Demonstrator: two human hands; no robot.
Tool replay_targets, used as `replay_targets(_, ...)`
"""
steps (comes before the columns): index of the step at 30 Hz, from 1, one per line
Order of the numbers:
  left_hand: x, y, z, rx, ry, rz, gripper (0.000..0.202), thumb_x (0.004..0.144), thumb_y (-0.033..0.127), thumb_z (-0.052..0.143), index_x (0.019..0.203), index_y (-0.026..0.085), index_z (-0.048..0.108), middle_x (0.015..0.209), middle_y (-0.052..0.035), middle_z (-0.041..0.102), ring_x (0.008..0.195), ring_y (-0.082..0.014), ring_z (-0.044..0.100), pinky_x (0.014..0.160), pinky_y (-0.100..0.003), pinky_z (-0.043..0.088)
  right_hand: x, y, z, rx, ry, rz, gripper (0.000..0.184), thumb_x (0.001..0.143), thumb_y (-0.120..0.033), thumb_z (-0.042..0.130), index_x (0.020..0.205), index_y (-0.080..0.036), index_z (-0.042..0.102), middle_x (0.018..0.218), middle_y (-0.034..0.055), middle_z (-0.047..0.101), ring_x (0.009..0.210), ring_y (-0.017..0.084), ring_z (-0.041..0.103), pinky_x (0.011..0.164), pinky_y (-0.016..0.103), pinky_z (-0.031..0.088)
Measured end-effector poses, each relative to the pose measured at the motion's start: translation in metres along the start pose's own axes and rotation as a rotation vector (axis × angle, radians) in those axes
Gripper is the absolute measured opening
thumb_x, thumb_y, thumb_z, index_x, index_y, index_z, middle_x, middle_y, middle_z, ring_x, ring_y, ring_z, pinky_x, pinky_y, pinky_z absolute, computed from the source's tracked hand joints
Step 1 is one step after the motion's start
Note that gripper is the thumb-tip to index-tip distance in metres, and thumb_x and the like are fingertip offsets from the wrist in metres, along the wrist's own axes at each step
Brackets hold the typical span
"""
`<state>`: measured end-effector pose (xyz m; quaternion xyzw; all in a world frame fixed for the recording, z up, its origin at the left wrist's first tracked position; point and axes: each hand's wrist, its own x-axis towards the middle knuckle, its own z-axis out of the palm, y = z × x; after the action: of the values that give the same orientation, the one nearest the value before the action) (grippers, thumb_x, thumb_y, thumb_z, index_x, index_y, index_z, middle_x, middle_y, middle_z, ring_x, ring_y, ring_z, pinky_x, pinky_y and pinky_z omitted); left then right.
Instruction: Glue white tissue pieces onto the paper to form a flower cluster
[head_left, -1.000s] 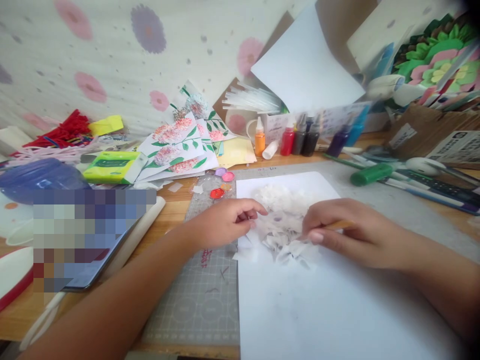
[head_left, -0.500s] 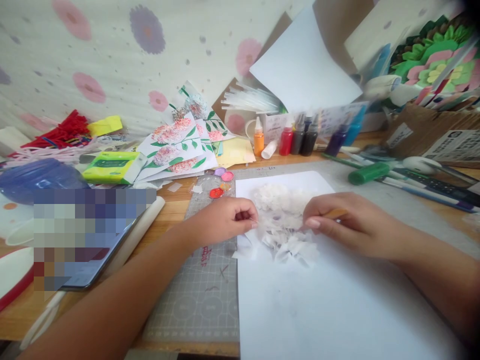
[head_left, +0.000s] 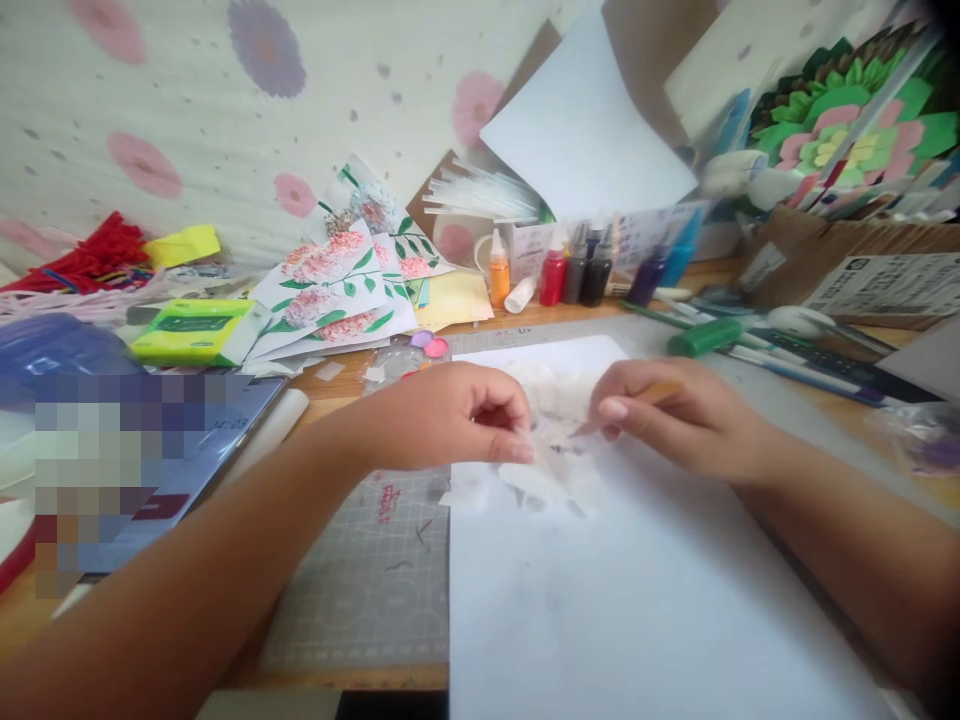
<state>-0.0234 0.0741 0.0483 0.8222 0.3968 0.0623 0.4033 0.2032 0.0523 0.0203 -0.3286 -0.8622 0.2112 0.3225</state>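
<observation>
A white sheet of paper [head_left: 645,600] lies on a grey cutting mat [head_left: 375,590]. A heap of small white tissue scraps [head_left: 559,470] covers its upper part. My left hand [head_left: 457,415] is curled at the heap's left edge, fingertips pinched on a scrap. My right hand [head_left: 675,415] rests on the heap's right side and grips a thin wooden stick [head_left: 645,398], its tip pointing down into the scraps between the two hands.
Small paint bottles [head_left: 570,275] stand at the back, beside flower-painted cards [head_left: 337,290]. A green marker [head_left: 705,338] and pens lie at the right. A paint palette [head_left: 420,350] sits behind my left hand. A blurred tablet-like thing [head_left: 135,460] lies left.
Both hands have drawn closer together over the scraps, the left moving right. The view has shifted slightly, so everything sits a little further left.
</observation>
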Motion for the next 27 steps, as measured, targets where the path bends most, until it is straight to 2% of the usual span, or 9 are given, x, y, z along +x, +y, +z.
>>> replay_targets(3, 0.024, 0.008, -0.002, 0.128, -0.221, -0.043, 0.016, 0.069, 0.038, 0.058, 0.071, 0.022, 0.059, 0.068, 0.0049, 0.058, 0.060, -0.0101, 0.050, 0.052, -0.020, 0.035, -0.002, 0.002, -0.003, 0.071, 0.047, 0.013, 0.029, 0.084, -0.029, 0.041, 0.063, -0.016, 0.055, 0.055, 0.0017, 0.057, 0.050, 0.009, 0.052, 0.046, 0.019, 0.040)
replay_targets(7, 0.056, 0.010, -0.004, 0.209, -0.205, -0.071, 0.016, 0.066, 0.037, 0.060, 0.071, 0.022, 0.059, 0.064, 0.0054, 0.058, 0.060, -0.0110, 0.051, 0.053, -0.021, 0.034, -0.005, 0.005, -0.006, 0.119, 0.100, 0.015, 0.028, 0.084, -0.028, 0.043, 0.061, -0.016, 0.055, 0.055, 0.0011, 0.057, 0.050, 0.008, 0.050, 0.046, 0.019, 0.039)
replay_targets(10, 0.067, 0.013, -0.002, 0.265, -0.245, -0.079, 0.018, 0.064, 0.039, 0.060, 0.068, 0.021, 0.058, 0.062, 0.0054, 0.058, 0.057, -0.0112, 0.050, 0.052, -0.021, 0.034, -0.006, 0.007, -0.007, 0.098, 0.123, -0.001, 0.027, 0.083, -0.027, 0.043, 0.061, -0.016, 0.054, 0.053, 0.0001, 0.055, 0.049, 0.008, 0.049, 0.046, 0.020, 0.037)
replay_targets(18, 0.065, 0.014, -0.003, 0.371, -0.277, -0.085, 0.023, 0.065, 0.043, 0.056, 0.072, 0.021, 0.059, 0.067, 0.0031, 0.058, 0.057, -0.0119, 0.049, 0.048, -0.022, 0.030, -0.001, 0.004, -0.001, 0.095, 0.038, -0.061, 0.023, 0.083, -0.024, 0.045, 0.064, -0.015, 0.054, 0.056, -0.0002, 0.055, 0.051, 0.006, 0.049, 0.047, 0.018, 0.037)
replay_targets(23, 0.059, 0.017, -0.004, 0.410, -0.324, -0.108, 0.029, 0.065, 0.045, 0.054, 0.082, 0.022, 0.059, 0.078, 0.0028, 0.060, 0.066, -0.0135, 0.052, 0.053, -0.021, 0.032, -0.001, 0.003, 0.003, 0.077, -0.015, -0.089, 0.010, 0.079, -0.016, 0.050, 0.072, -0.015, 0.056, 0.064, -0.0013, 0.060, 0.056, 0.004, 0.052, 0.052, 0.013, 0.039)
replay_targets(27, 0.059, 0.020, -0.001, 0.423, -0.320, -0.120, 0.030, 0.065, 0.044, 0.052, 0.088, 0.025, 0.059, 0.082, 0.0023, 0.062, 0.072, -0.0164, 0.053, 0.058, -0.024, 0.035, 0.001, 0.004, 0.004, 0.003, -0.058, -0.082, 0.010, 0.079, -0.018, 0.050, 0.071, -0.015, 0.056, 0.063, -0.0016, 0.060, 0.056, 0.004, 0.051, 0.053, 0.014, 0.038)
